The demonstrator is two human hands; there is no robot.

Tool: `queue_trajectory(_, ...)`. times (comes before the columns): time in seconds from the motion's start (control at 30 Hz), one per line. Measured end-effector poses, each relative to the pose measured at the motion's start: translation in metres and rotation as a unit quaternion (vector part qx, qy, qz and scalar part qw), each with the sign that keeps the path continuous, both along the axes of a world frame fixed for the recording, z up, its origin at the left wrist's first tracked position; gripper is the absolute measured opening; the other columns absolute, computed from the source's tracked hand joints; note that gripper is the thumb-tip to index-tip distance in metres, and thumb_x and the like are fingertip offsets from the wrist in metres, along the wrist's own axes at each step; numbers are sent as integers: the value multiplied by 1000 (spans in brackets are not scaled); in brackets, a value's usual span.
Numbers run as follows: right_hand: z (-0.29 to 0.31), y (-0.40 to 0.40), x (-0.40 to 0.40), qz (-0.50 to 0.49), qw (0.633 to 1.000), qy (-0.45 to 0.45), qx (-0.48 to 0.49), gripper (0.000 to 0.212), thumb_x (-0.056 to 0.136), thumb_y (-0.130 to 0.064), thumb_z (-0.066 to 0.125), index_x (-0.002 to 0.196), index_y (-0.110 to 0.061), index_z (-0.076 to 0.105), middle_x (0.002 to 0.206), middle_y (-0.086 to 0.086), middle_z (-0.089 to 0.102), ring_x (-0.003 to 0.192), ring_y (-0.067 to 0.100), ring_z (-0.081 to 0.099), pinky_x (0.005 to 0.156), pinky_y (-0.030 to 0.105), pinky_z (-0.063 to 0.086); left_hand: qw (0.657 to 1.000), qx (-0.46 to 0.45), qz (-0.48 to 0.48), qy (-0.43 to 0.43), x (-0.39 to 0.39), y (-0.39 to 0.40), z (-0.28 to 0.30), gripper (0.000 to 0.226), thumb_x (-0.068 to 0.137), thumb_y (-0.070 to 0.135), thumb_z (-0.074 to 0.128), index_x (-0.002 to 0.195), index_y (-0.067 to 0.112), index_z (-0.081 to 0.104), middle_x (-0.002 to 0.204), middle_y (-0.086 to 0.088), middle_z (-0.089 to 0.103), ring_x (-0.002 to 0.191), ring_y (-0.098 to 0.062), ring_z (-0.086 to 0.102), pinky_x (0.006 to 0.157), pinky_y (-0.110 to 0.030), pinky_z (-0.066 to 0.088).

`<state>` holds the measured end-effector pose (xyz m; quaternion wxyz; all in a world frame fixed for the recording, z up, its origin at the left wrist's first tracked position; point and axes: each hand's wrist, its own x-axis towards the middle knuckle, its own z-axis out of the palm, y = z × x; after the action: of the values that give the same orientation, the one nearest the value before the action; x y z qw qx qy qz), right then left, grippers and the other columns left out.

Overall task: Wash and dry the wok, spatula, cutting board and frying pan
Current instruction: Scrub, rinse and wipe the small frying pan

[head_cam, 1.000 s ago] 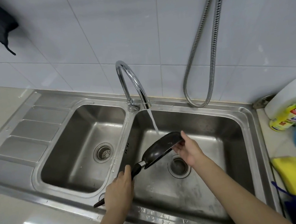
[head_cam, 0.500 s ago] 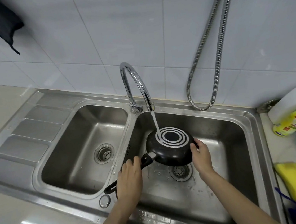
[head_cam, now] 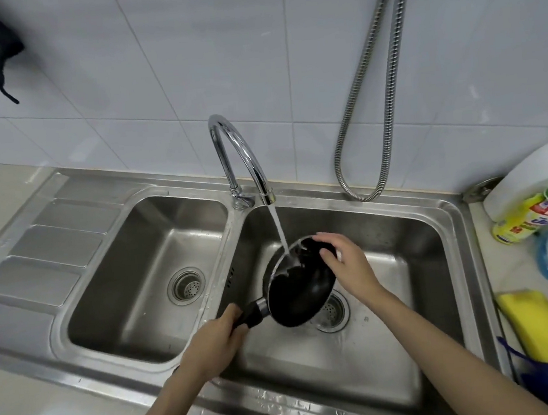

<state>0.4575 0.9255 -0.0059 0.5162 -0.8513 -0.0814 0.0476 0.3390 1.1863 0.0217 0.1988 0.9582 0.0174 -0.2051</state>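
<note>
Rinsing step: my left hand (head_cam: pixel 212 343) grips the frying pan (head_cam: pixel 302 291) by its handle (head_cam: pixel 251 315), my right hand (head_cam: pixel 345 264) pinches its far rim under the tap stream (head_cam: pixel 278 227); next, probably tipping the water out.

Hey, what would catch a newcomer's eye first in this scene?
A small black frying pan, tilted over the right basin of the stainless steel double sink, takes water from the curved chrome tap. The left hand grips its handle; the right hand holds its far rim. A yellow cloth lies on the counter at right.
</note>
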Motion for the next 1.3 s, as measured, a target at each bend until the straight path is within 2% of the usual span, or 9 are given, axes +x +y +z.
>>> queue_trajectory(0.13,27,23,50,37,999,-30,-21,29,94,-8,50,117,-18,64,117,-5,63,106,7,59,99,30,46,993,-72,81,41,-15,7,0,22,98,32,45,77,25,43,64,1,64,49,-4,55,63,-31,48)
queue_trajectory(0.3,62,79,118,192,966,-73,-158,21,92,-14,51,109,-8,60,98,-1,53,88,15,54,77,28,41,984,-100,132,62,-26,7,-5,19,94,36,51,80,25,49,62,2,63,50,-3,55,61,-34,51)
queue_trajectory(0.43,61,131,139,352,909,-114,-190,37,92,-43,54,125,-27,54,81,-18,48,73,-6,48,70,10,36,986,-81,125,74,-26,5,-6,13,88,38,59,87,28,51,73,4,63,65,-8,61,65,-33,51)
queue_trajectory(0.5,60,150,146,363,889,-156,-230,25,95,-40,50,107,-22,61,78,-19,50,71,-6,50,65,7,31,989,-56,123,66,-25,5,-8,16,87,40,59,87,29,48,75,6,62,70,-9,60,69,-34,50)
queue_trajectory(0.57,57,159,158,349,883,-189,-250,21,96,-35,48,83,-21,57,73,-11,54,69,9,57,61,13,32,991,-36,121,51,-25,2,-10,16,88,41,57,88,32,44,78,9,59,72,-8,57,67,-30,46)
queue_trajectory(0.7,49,152,174,391,838,-205,-319,13,90,-31,54,81,-25,48,74,-7,56,68,17,59,69,31,49,993,-17,115,31,-24,-3,-10,14,91,41,54,96,36,41,80,14,55,70,-3,49,63,-24,36)
queue_trajectory(1.0,38,129,179,261,935,-132,-200,22,85,-31,54,105,-21,57,88,9,69,81,31,65,78,43,53,994,36,103,21,-30,3,-7,19,93,39,51,104,28,40,91,10,55,85,-15,59,68,-29,42)
queue_trajectory(1.13,14,85,135,169,979,-71,-86,42,93,-19,54,133,-26,45,82,-11,65,76,3,61,74,16,46,992,69,101,-31,-28,-6,-3,17,94,32,50,105,29,38,100,9,55,87,-16,60,65,-30,44)
queue_trajectory(1.3,-42,-20,34,60,997,38,-10,21,94,-21,56,113,-25,62,97,-6,68,87,3,63,81,25,47,982,142,68,-105,-14,-20,-1,20,90,13,51,103,26,45,93,2,54,84,-24,59,56,-34,40)
